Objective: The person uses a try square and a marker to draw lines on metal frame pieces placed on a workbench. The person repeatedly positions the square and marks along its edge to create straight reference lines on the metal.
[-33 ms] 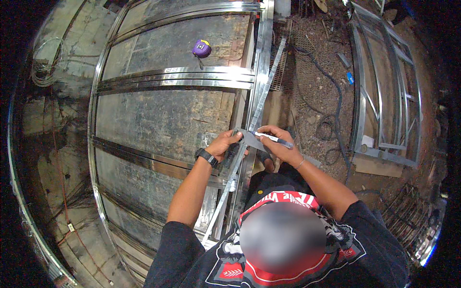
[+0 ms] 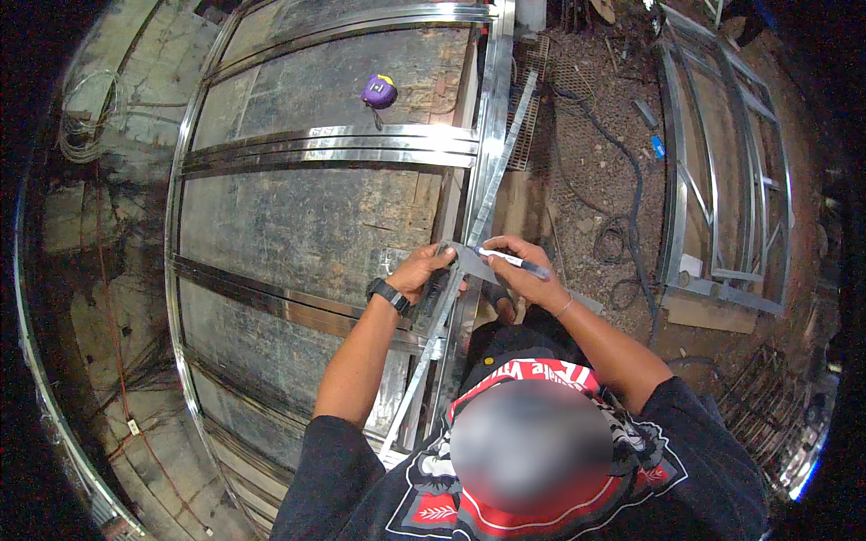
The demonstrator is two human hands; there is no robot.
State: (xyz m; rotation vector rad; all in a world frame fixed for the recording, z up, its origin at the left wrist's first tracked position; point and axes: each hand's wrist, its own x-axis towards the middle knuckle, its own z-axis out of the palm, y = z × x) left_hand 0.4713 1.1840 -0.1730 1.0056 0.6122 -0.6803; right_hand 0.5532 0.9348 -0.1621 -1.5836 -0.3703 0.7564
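Observation:
My left hand (image 2: 419, 273) is closed on a flat grey metal plate (image 2: 473, 262), with the thumb on top. This plate lies across a long narrow metal bar (image 2: 502, 167) that runs along the right edge of a shiny metal frame (image 2: 491, 99). Pinched in my right hand (image 2: 532, 279) is a marker pen (image 2: 514, 261) with a white barrel and a dark end. Its tip points left and meets the bar at the plate's edge, or comes very close to it. Some left fingers are hidden under the plate.
A purple and yellow tape measure (image 2: 379, 91) rests on a worn dark panel (image 2: 316, 86) inside the frame. To the right, a dark cable (image 2: 638, 194) crosses the gravelly ground, near a small blue object (image 2: 658, 147). Another metal frame (image 2: 672, 180) lies at far right; coiled wire (image 2: 86, 117) is at far left.

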